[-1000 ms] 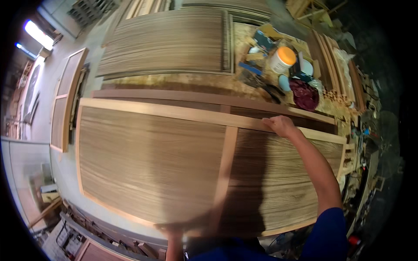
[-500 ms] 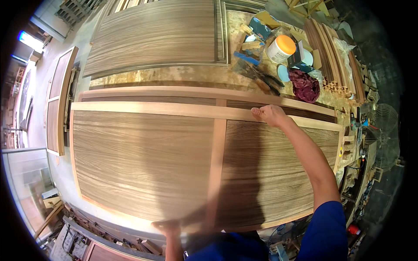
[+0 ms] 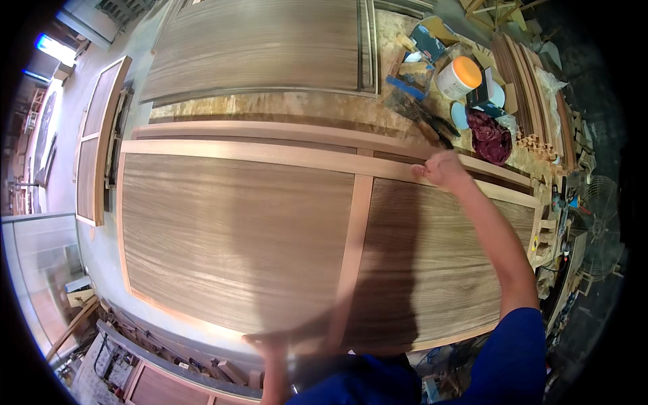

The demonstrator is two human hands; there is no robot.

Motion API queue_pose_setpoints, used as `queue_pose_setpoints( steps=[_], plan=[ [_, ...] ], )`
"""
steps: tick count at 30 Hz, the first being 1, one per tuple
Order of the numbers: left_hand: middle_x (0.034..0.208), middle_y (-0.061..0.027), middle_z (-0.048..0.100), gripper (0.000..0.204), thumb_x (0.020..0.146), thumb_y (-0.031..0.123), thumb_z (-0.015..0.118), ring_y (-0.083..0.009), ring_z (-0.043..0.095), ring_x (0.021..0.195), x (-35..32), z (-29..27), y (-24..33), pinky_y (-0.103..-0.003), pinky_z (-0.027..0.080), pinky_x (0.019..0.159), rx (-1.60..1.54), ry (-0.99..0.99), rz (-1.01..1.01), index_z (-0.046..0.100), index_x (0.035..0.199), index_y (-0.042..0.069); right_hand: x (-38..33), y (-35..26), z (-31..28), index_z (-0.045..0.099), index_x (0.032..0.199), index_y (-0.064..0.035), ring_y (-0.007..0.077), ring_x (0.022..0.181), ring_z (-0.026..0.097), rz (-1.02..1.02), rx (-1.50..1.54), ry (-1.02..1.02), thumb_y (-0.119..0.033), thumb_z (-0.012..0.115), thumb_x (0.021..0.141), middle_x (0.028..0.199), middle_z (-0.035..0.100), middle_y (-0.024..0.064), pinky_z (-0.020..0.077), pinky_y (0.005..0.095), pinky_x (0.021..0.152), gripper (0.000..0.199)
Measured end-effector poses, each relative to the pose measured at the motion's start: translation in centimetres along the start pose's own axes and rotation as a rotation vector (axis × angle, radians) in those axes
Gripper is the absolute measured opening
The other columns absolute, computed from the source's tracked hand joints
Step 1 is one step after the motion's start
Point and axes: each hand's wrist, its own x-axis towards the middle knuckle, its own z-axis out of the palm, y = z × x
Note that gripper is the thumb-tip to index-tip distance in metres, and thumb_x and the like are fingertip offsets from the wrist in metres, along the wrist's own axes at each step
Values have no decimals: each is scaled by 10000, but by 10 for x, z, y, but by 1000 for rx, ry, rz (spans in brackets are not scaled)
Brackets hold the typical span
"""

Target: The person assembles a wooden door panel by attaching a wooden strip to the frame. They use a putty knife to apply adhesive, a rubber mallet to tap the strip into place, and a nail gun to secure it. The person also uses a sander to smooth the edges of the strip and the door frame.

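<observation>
A large wooden door panel [image 3: 236, 229] with a pale frame and brown veneer lies flat in front of me. My right hand [image 3: 439, 169] reaches across it and grips the far top rail [image 3: 270, 154], fingers curled over its edge. At the near edge of the panel my left hand [image 3: 270, 347] is blurred; it rests on or holds that edge. A pale middle stile [image 3: 354, 250] divides the panel into two fields.
A second framed piece [image 3: 270, 129] lies just behind the door. Further back sit another veneered panel [image 3: 263, 47], a white tub with an orange lid [image 3: 457, 76], a dark red rag [image 3: 489, 135], blue tools and stacked wood strips [image 3: 526, 74]. A door leans at left [image 3: 94, 142].
The view has shifted, so the panel sits lower and larger in the picture. My right hand has kept its grip on the far rail, and my left hand has stayed at the near edge.
</observation>
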Motion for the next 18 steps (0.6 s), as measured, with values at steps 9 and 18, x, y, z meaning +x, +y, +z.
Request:
queue_pose_setpoints(
  steps=[9,18],
  plan=[
    [1601,-102,495,917,981,820,432,-310,457,1445,-10,12,37,-532,297,1257,-484,-196,-479,443,1587,133,-210,69,78,607,834,-44,317,692,574,492,887,678,-245,657,1036,720,587,124,486,425,661,290],
    [1496,-196,550,630,1076,475,530,-312,531,1358,60,-41,12,-556,359,1185,-268,-870,-282,415,1506,28,-559,9,365,546,1364,-109,412,1174,622,1764,498,112,-493,639,1014,1418,538,162,561,569,946,528]
  ],
)
